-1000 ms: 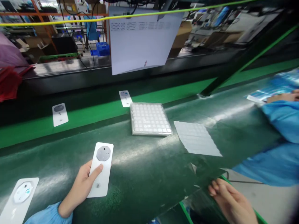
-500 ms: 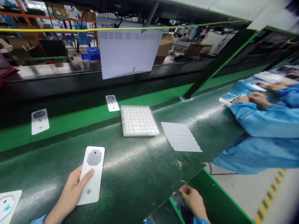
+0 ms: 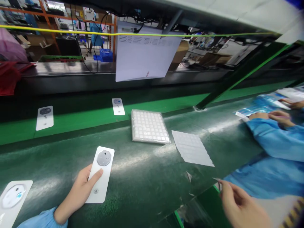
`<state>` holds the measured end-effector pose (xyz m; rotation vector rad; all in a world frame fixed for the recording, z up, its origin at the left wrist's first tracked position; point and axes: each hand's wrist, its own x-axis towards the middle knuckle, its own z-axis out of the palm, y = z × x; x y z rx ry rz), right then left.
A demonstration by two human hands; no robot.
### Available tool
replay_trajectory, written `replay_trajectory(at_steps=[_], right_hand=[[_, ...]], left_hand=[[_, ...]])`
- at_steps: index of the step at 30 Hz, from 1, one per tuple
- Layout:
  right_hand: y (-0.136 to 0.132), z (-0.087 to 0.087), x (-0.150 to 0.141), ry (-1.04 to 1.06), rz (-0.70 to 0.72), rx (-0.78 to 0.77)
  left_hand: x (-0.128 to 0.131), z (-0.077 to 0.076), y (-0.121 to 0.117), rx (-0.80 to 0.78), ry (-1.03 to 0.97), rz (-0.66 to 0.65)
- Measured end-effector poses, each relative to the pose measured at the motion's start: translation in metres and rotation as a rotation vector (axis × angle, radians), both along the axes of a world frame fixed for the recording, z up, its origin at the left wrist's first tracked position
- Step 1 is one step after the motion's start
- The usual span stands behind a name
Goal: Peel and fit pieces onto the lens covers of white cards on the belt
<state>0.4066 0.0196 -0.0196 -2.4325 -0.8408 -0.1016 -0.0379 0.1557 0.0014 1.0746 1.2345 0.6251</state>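
Now, the left hand grips a white card on the green belt.
Its thumb lies across the card near the belt's front edge, fingers curled beneath; the right hand sits off the front edge, fingers bent, whether gripping anything I cannot tell.

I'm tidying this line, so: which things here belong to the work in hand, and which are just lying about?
In hand: the left hand holding a white card with a grey octagonal pad; the right hand, beside the edge of the green belt.

Lying about: another white card; a tray of white pads; a white sheet; two cards beyond the belt.
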Motion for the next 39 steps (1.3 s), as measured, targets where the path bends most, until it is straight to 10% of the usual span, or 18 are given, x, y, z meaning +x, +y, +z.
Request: replay_trajectory(at_steps=[7,14,26,32,39], right_hand=[[0.153,0.056,-0.120,0.031,0.768,0.124],[0.248,0.055,-0.176,-0.172,0.801,-0.065],[0.244,0.062,-0.188,0.088,0.860,0.012],[0.188,0.046,-0.231,1.149,1.078,-0.058],[0.161,0.023,-0.258,1.454,1.049,-0.091]], left_hand=[[-0.002,-0.003,-0.002,0.101,-0.018,-0.027],[-0.004,-0.009,-0.006,0.128,-0.050,-0.029],[-0.005,-0.016,-0.007,0.165,-0.122,-0.013],[-0.004,-0.015,-0.014,0.255,-0.209,0.177],[0.000,-0.008,-0.009,0.325,-0.085,0.144]])
